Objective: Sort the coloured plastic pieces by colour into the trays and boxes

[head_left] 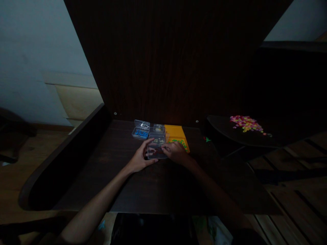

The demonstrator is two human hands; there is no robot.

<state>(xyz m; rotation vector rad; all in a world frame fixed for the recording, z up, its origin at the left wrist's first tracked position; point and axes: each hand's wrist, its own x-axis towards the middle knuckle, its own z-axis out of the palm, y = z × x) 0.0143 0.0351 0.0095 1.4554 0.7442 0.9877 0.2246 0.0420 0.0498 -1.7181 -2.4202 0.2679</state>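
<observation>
Clear plastic box (156,148) between both hands, left hand (140,159) and right hand (175,151), each grip closed on its sides.

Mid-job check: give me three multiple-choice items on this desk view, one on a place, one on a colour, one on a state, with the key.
1. Where does the orange tray lie?
A. right of the clear boxes
B. on the floor
C. left of the blue-bead box

2. What colour are the beads in the far-left box?
A. red
B. blue
C. white

3. How is the clear box at the hands held?
A. untouched
B. one hand only
C. both hands on it

Key: 1 A, it sits beside them; 2 B, blue shows inside; 3 C, left hand and right hand flank it.
</observation>
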